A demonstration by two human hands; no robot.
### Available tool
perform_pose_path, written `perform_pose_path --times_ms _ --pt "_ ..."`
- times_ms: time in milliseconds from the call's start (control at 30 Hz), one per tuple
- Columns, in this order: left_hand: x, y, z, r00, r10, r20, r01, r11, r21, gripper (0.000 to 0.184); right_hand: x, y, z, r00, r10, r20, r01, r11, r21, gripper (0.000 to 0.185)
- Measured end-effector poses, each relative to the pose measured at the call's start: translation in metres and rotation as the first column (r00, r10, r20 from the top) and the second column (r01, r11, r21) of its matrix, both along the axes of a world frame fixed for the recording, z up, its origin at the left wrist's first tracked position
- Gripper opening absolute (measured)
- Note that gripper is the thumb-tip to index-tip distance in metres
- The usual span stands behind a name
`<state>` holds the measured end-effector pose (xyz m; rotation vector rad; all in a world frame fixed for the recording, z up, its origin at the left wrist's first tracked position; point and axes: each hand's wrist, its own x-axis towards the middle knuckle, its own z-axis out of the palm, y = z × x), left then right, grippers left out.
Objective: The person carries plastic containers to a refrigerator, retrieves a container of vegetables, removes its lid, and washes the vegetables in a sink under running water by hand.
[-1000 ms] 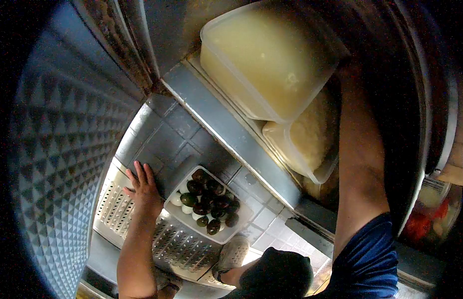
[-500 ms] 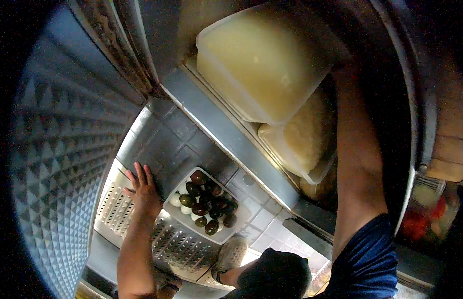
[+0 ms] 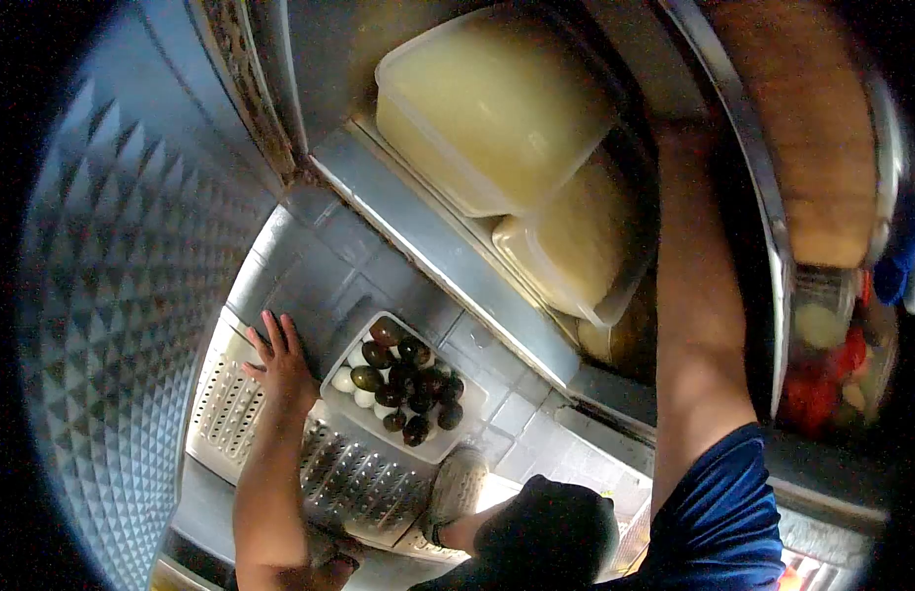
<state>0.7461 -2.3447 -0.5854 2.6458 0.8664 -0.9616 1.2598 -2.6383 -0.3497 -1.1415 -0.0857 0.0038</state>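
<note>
My left hand (image 3: 283,369) has its fingers spread, between the textured metal door (image 3: 142,286) and a white plastic tub (image 3: 337,402) on the tiled floor. Dark brown and white egg-shaped pieces (image 3: 403,379) fill the tub. On the right, my right forearm (image 3: 702,266) reaches into a dark metal compartment; shadow hides its hand and fingers. Beside that arm lies a large translucent container (image 3: 492,98) with pale yellow contents. A second translucent container (image 3: 566,246), its contents also pale, sits partly beneath the first.
A metal sill (image 3: 448,281) runs along the compartment's front. Perforated metal plates (image 3: 364,483) and a foot in a light shoe (image 3: 459,483) are below the tub. At right are a wooden board (image 3: 807,128) and a container with red pieces (image 3: 817,389).
The view has shifted, showing more of the wooden board at right. My left hand stays spread beside the tub, and my right arm is still inside the compartment.
</note>
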Motion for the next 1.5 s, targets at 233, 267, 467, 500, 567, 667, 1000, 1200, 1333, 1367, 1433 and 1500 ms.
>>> perform_pose_path --times_ms 233,267,467,500,567,667,1000,1200,1333,1367,1433,1500 --pt "-0.003 -0.001 0.003 0.997 -0.018 -0.070 0.019 1.000 0.010 0.141 -0.079 0.018 0.030 0.999 0.034 0.016 -0.035 0.996 0.085 0.057" --pt "0.000 -0.003 0.003 0.997 -0.011 -0.076 0.012 1.000 0.013 0.146 -0.093 0.022 0.033 0.999 0.033 0.011 -0.034 0.995 0.098 0.057" --pt "-0.011 0.005 0.001 1.000 -0.003 -0.008 0.003 0.998 -0.064 0.153 -0.198 0.036 0.039 0.997 -0.024 -0.072 0.037 0.983 0.178 0.057" --pt "-0.012 0.006 0.002 1.000 -0.008 0.006 0.008 0.996 -0.084 0.152 -0.218 0.038 0.041 0.993 -0.047 -0.108 0.067 0.980 0.190 0.058" --pt "-0.016 0.009 0.008 0.999 -0.009 0.032 0.013 0.993 -0.120 0.151 -0.254 0.039 0.044 0.979 -0.087 -0.182 0.125 0.969 0.212 0.059" --pt "-0.019 0.021 0.014 0.999 -0.005 0.050 0.016 0.976 -0.219 0.136 -0.296 0.027 0.041 0.970 -0.082 -0.228 0.132 0.968 0.213 0.062" --pt "-0.060 0.033 0.077 0.585 0.811 -0.003 -0.015 0.007 -1.000 0.092 -0.433 0.020 0.038 0.928 0.104 -0.357 -0.100 0.995 0.030 0.065" --pt "-0.091 0.018 0.201 0.535 0.782 -0.319 0.156 -0.463 -0.873 0.112 -0.473 0.001 -0.032 0.807 0.387 -0.446 -0.386 0.917 0.098 0.073" --pt "-0.108 -0.005 0.192 0.605 0.755 -0.252 -0.313 -0.066 -0.947 0.098 -0.472 -0.011 -0.077 0.716 0.498 -0.489 -0.512 0.851 0.117 0.078" --pt "-0.112 -0.013 0.176 0.590 0.765 -0.256 -0.290 -0.095 -0.952 0.099 -0.469 -0.016 -0.088 0.692 0.513 -0.507 -0.542 0.834 0.104 0.078" --pt "-0.116 -0.023 0.152 0.538 0.747 -0.389 -0.351 -0.221 -0.910 0.092 -0.456 -0.024 -0.111 0.707 0.511 -0.489 -0.551 0.832 0.072 0.080" --pt "-0.118 -0.037 0.131 0.493 0.768 -0.408 -0.337 -0.264 -0.904 0.086 -0.441 -0.028 -0.130 0.704 0.506 -0.498 -0.540 0.837 0.088 0.080"
